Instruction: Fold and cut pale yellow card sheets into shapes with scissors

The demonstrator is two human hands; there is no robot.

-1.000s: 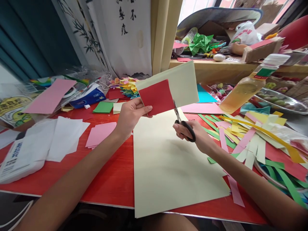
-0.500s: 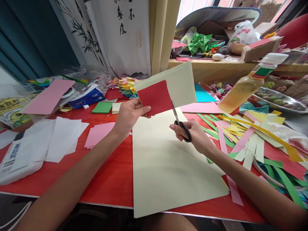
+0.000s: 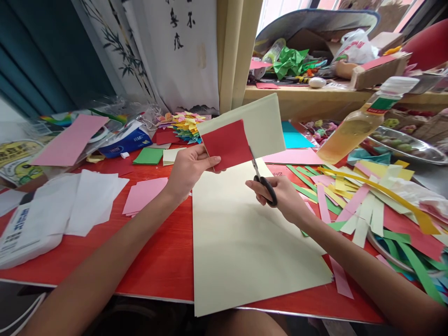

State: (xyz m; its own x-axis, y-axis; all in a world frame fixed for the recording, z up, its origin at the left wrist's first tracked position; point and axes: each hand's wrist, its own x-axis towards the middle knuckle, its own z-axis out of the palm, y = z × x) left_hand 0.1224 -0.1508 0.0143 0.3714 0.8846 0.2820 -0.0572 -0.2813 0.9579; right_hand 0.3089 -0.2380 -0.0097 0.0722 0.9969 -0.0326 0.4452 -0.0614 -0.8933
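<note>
Pinched between the thumb and fingers of my left hand (image 3: 194,170) are a red paper square (image 3: 229,144) and a larger cream paper piece (image 3: 266,123) behind it. My right hand (image 3: 280,196) is closed round the black handles of a pair of scissors (image 3: 268,189). The scissor blades point up and meet the papers along the right edge of the red square, with cream paper between them. Below both hands a big cream sheet (image 3: 241,252) lies on the red table (image 3: 154,261), reaching over its front edge.
Pink squares (image 3: 144,198), a green square (image 3: 149,156) and white sheets (image 3: 96,200) lie on the left. Coloured paper strips (image 3: 350,196) are heaped on the right, near a tilted bottle (image 3: 353,130) and a metal tray (image 3: 406,144). Folded paper pieces (image 3: 191,126) stand at the back.
The held papers have dipped slightly and shifted a little to the right at their left side. The scissors have barely moved, still at the red square's right edge.
</note>
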